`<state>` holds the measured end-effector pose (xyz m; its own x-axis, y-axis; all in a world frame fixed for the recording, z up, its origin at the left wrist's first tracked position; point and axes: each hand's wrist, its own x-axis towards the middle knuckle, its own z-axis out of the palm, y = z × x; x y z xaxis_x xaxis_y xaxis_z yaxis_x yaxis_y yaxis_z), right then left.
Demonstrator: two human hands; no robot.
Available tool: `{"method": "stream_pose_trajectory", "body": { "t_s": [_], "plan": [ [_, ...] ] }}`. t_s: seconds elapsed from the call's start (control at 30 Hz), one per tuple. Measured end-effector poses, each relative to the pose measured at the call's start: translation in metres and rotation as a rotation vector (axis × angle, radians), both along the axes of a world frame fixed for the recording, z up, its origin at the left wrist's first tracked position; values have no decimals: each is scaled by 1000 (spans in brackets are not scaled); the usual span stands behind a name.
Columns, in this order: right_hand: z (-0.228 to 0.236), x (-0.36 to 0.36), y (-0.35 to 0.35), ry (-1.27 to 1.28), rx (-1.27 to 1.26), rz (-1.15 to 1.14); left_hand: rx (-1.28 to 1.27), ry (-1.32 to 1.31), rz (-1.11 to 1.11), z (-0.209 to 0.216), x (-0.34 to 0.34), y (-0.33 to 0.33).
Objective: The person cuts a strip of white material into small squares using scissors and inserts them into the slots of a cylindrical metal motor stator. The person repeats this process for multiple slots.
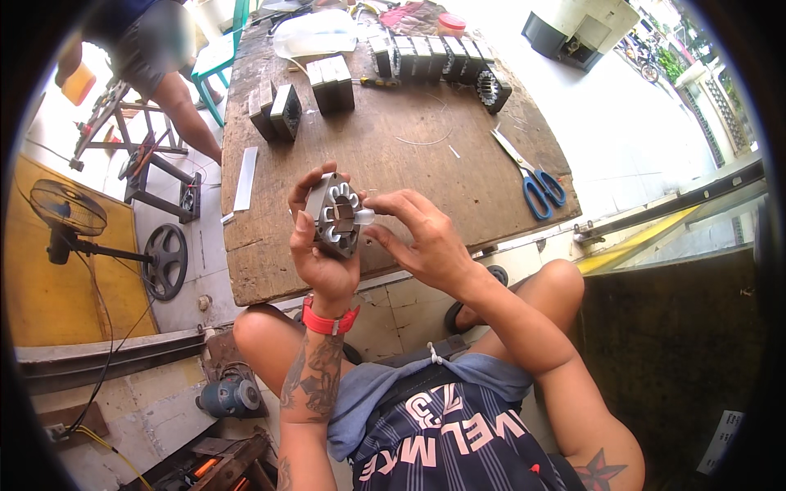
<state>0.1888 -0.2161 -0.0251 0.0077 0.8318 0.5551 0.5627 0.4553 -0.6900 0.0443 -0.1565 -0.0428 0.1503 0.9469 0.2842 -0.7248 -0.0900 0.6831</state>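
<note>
My left hand (329,274) holds up a metal motor stator core (326,214) over the near part of the table, fingers and thumb wrapped round its sides. Curled white insulation liners (341,191) sit in several of its slots. From the right, my right hand (422,241) reaches in, index finger and thumb at either edge of a small rolled white insulation paper (364,217) that sticks out at the core's right side. Blue-handled scissors (534,190) lie with blades parted on the right of the table. A flat white paper strip (245,180) lies at the left.
More stator cores stand in a row (430,59) and in two groups (331,84) on the wooden table (393,147). A clear plastic bag (314,34) and a screwdriver (379,83) lie among them. Another person (176,98) is at far left, beyond a fan (70,213).
</note>
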Motion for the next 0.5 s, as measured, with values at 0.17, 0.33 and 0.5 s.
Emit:
{"method": "stream_pose_trajectory", "body": {
  "t_s": [0.17, 0.33, 0.5],
  "plan": [
    [-6, -2, 3, -36, 21, -20, -29, -49, -35, 3, -1, -3],
    [-12, -11, -4, 117, -47, -15, -70, -128, -56, 3, -1, 0],
    [-9, -21, -15, -132, 10, -1, -284, -349, -210, 4, -11, 5]
  ]
}}
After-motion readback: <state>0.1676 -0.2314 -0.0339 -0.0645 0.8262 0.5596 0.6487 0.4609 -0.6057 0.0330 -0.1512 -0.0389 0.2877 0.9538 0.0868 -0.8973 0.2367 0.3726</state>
